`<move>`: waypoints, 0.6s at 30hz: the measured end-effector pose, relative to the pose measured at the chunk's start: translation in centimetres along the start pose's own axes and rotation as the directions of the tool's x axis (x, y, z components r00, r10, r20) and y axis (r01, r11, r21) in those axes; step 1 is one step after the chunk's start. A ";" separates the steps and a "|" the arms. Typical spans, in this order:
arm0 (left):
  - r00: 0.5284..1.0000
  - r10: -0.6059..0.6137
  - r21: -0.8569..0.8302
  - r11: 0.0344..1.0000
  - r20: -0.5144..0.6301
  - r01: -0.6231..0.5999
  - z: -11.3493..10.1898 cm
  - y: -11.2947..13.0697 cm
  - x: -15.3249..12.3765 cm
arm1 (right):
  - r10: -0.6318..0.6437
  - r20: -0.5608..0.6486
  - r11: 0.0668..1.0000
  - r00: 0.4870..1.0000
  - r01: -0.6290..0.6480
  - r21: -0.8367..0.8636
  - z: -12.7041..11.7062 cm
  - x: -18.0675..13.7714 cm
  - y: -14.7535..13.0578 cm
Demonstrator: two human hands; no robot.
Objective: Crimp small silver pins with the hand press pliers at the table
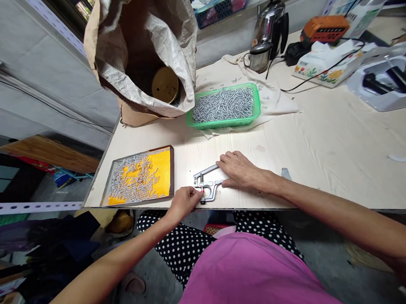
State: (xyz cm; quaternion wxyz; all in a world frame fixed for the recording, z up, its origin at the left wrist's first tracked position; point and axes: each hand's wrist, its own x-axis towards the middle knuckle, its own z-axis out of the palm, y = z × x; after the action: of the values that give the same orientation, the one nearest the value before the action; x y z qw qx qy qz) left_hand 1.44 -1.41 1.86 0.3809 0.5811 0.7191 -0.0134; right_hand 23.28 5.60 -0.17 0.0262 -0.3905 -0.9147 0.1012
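Near the table's front edge lie silver hand pliers [209,185] with a small spring, of the snap-fastener kind, jaws pointing left. My right hand [239,169] is wrapped over the handles from the right. At the jaws, my left hand [185,201] has thumb and fingertips pinched together; whatever they hold is too small to make out. To the left, a shallow tray [172,171] with a yellow bottom carries many small silvery metal pieces [128,180]. Further back, a green plastic basket [257,105] is filled with similar pieces.
A large open woven sack [141,51] with a round tin inside stands at the back left. Behind the basket are a metal kettle [271,23] and a steel mug [259,57]. An orange device [324,29], a tissue box [330,63] and cables occupy the back right.
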 end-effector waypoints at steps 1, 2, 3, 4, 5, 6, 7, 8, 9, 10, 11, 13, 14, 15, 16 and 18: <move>0.987 0.132 0.118 0.986 -0.095 -0.121 0.3 0.0 -0.3 | 0.002 -0.009 1.000 1.000 -0.002 0.000 0.0 -0.1 -0.1; 0.948 0.272 0.231 0.945 -0.166 -0.231 0.6 0.1 -0.4 | 0.004 -0.015 1.000 1.000 -0.004 -0.001 0.0 -0.1 -0.2; 0.895 0.398 0.327 0.888 -0.200 -0.322 0.9 0.3 -0.4 | 0.007 -0.017 1.000 1.000 -0.007 -0.001 0.0 -0.2 -0.3; 0.841 0.501 0.401 0.826 -0.203 -0.396 1.2 0.6 -0.2 | 0.010 -0.014 1.000 1.000 -0.010 -0.002 0.0 -0.2 -0.4; 0.793 0.578 0.454 0.768 -0.190 -0.451 1.4 1.0 0.3 | 0.014 -0.008 1.000 1.000 -0.014 -0.001 0.0 -0.2 -0.5; 0.756 0.633 0.492 0.718 -0.169 -0.492 1.6 1.4 0.9 | 0.019 -0.001 1.000 1.000 -0.019 0.002 0.0 -0.2 -0.6; 0.730 0.669 0.517 0.679 -0.142 -0.522 1.8 1.9 1.7 | 0.023 0.005 1.000 1.000 -0.023 0.007 0.0 -0.2 -0.6; 0.717 0.689 0.528 0.652 -0.110 -0.545 1.9 2.3 2.5 | 0.025 0.010 1.000 1.000 -0.026 0.015 -0.1 -0.2 -0.5; 0.713 0.697 0.532 0.633 -0.075 -0.563 1.9 2.6 3.3 | 0.022 0.013 0.999 1.000 -0.023 0.027 -0.1 -0.3 -0.4; 0.713 0.700 0.533 0.618 -0.038 -0.578 1.9 2.8 4.0 | 0.014 0.016 0.999 1.000 -0.015 0.043 -0.1 -0.5 -0.2; 0.714 0.700 0.535 0.605 -0.004 -0.590 1.9 3.0 4.5 | 0.008 0.019 0.998 1.000 -0.009 0.060 -0.1 -0.7 0.0; 0.719 0.694 0.555 0.586 0.033 -0.591 1.8 3.0 5.2 | 0.023 0.026 0.996 0.999 -0.025 0.083 0.0 -1.1 0.6; 0.724 0.689 0.571 0.580 0.038 -0.581 1.8 3.0 5.4 | 0.044 0.031 0.995 0.999 -0.046 0.087 0.0 -1.3 1.0; 0.729 0.683 0.587 0.577 0.036 -0.569 1.7 3.1 5.4 | 0.067 0.037 0.994 0.997 -0.070 0.086 -0.1 -1.5 1.2; 0.734 0.678 0.597 0.577 0.030 -0.557 1.7 3.2 5.4 | 0.085 0.044 0.993 0.995 -0.088 0.083 -0.1 -1.7 1.5; 0.732 0.681 0.596 0.580 0.021 -0.556 1.7 3.7 5.4 | 0.084 0.061 0.993 0.995 -0.089 0.083 -0.3 -1.9 1.7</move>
State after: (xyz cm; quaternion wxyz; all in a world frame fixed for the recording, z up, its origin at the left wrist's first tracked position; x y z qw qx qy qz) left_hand 5.29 3.41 -0.85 0.0931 0.8787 0.4672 -0.0297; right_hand 25.87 5.42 -0.16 0.0121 -0.4254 -0.8920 0.1524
